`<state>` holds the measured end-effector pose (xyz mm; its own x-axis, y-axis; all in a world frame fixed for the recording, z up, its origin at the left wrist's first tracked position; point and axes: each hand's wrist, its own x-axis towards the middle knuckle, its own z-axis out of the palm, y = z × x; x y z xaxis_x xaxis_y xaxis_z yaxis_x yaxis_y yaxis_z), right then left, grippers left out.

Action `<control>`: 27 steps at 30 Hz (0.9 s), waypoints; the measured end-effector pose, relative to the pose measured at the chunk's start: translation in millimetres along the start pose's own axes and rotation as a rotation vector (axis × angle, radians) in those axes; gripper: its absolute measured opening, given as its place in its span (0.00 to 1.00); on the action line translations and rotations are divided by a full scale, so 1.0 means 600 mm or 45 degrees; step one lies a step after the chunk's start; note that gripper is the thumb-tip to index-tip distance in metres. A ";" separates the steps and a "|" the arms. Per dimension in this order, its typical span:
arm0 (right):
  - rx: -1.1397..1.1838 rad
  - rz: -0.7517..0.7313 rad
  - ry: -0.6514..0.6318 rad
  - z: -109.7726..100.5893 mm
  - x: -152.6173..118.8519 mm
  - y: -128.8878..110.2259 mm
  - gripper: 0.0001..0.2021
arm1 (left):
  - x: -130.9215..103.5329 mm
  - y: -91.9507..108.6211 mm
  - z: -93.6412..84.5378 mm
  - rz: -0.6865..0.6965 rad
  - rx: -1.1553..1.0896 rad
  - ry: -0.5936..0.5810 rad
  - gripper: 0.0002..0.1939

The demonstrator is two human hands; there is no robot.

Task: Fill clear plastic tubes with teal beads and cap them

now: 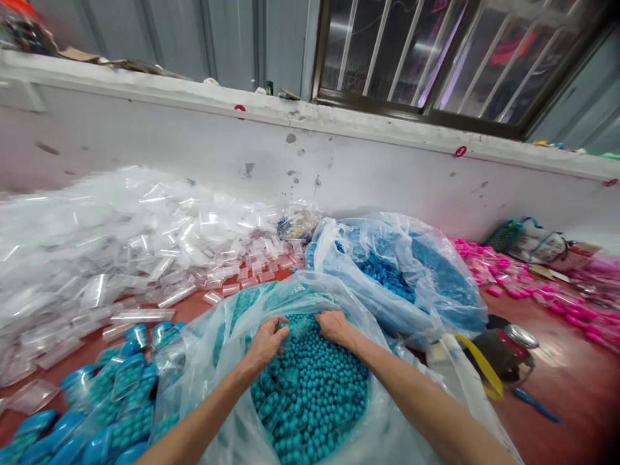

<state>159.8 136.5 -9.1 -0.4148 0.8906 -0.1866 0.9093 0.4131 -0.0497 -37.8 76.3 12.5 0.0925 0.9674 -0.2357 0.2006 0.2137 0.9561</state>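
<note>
A large clear plastic bag stands open in front of me, full of small teal balls. My left hand is over the left part of the balls, its thumb and fingers closed on something clear that I cannot make out well. At the bag's far inner side, my right hand has its fingers curled down at the balls; what they grip is hidden. A few clear containers with teal balls inside lie among the loose balls below my left hand.
Blue-capped clear containers of teal balls lie at the lower left, clear plastic cases behind them. Beyond the bag is another with blue pieces. Pink pieces, a dark red-topped object and a blue tool lie right.
</note>
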 end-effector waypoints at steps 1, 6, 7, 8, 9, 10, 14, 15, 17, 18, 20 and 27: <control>0.020 0.001 0.000 -0.004 0.000 0.000 0.09 | -0.002 0.003 0.000 0.010 -0.006 -0.002 0.18; 0.184 -0.002 0.065 -0.032 -0.019 0.002 0.09 | -0.024 0.016 0.003 -0.039 -0.114 -0.065 0.19; 0.240 -0.008 0.070 -0.037 -0.028 0.002 0.10 | -0.029 0.018 0.005 -0.049 -0.139 -0.082 0.20; 0.344 -0.011 0.060 -0.040 -0.037 0.001 0.11 | -0.033 0.020 0.007 -0.053 -0.164 -0.104 0.20; 0.496 -0.010 0.030 -0.043 -0.048 0.001 0.11 | -0.036 0.022 0.009 -0.057 -0.193 -0.126 0.21; 0.676 -0.002 -0.018 -0.043 -0.059 0.000 0.12 | -0.039 0.024 0.011 -0.062 -0.223 -0.147 0.22; 1.034 0.019 -0.183 -0.040 -0.105 0.008 0.19 | -0.045 0.024 0.015 -0.102 -0.294 -0.176 0.23; 0.963 -0.011 -0.184 -0.041 -0.114 0.013 0.20 | -0.045 0.022 0.015 -0.112 -0.287 -0.172 0.23; 0.798 -0.059 -0.150 -0.047 -0.124 0.020 0.21 | -0.047 0.020 0.013 -0.126 -0.262 -0.164 0.24; 0.732 -0.067 -0.120 -0.052 -0.125 0.022 0.21 | -0.048 0.019 0.012 -0.133 -0.252 -0.162 0.24; 0.632 -0.051 -0.049 -0.060 -0.119 0.017 0.18 | -0.049 0.018 0.012 -0.142 -0.240 -0.164 0.24; 0.274 0.125 -0.036 -0.030 -0.074 -0.050 0.08 | -0.049 0.014 0.024 -0.056 -0.074 -0.169 0.18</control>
<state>150.4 87.7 18.2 -0.3259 0.9174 -0.2282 0.9325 0.2722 -0.2373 -24.7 47.6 24.7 0.2141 0.9312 -0.2951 0.1513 0.2669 0.9518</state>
